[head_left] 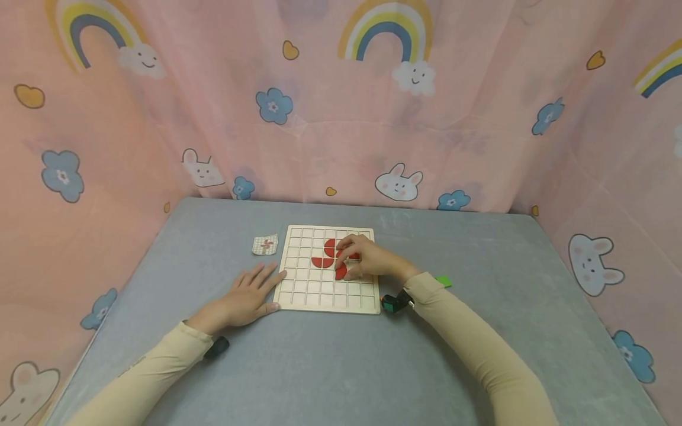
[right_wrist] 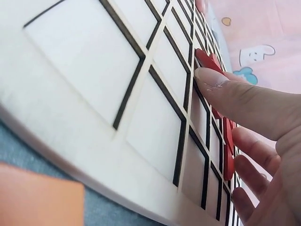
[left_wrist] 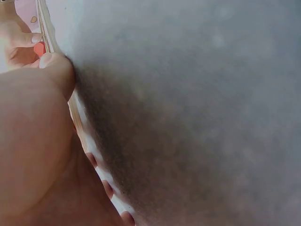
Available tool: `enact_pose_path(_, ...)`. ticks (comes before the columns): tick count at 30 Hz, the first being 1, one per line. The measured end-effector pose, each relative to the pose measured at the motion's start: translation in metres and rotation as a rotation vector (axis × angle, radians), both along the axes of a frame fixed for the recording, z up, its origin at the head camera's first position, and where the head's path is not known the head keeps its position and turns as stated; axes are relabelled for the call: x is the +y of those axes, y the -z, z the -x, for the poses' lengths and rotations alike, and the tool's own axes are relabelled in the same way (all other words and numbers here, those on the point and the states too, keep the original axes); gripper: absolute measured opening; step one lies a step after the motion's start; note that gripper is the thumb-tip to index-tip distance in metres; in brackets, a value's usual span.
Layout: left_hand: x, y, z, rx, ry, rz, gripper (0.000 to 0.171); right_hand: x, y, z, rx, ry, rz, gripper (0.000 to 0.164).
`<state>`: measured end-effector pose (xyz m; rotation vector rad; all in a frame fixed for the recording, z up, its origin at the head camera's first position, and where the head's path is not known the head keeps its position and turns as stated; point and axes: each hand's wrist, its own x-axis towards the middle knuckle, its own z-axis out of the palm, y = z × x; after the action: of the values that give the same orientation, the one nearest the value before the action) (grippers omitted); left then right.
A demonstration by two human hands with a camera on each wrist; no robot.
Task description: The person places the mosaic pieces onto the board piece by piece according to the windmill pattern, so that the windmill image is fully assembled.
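Right hand [head_left: 367, 257]: fingers bent, pinching flat red round-edged piece [head_left: 340, 273] between thumb and fingertips
Left hand [head_left: 242, 303]: fingers spread, touching pale wooden grid board [head_left: 301, 291]

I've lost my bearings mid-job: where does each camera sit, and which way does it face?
Head: worn on the head, facing forward and down at the grid board; left hand, right hand and sleeves show.
Left wrist: on that wrist, facing mostly tabletop; left hand at left, right hand partly at top left.
Right wrist: on that wrist, facing across the grid board; right hand at right.
Head and right wrist share the red pieces and grid board.
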<state>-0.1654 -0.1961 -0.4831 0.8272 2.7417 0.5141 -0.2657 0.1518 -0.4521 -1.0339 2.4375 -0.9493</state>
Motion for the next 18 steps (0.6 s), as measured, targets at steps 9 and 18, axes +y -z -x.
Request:
enact_pose_path(9,-0.0004,-0.0001,-0.0006,0.005,0.006,-0.001,0.073,0.0007,0.0031,0.0010,-0.038,0.015,0.001,0.022)
enact_pose_path(18,0.0003,-0.0016,-0.0013,0.001,0.004,-0.008,0.074,0.0016,0.0058,0.0017,-0.033,0.012,0.015,0.020)
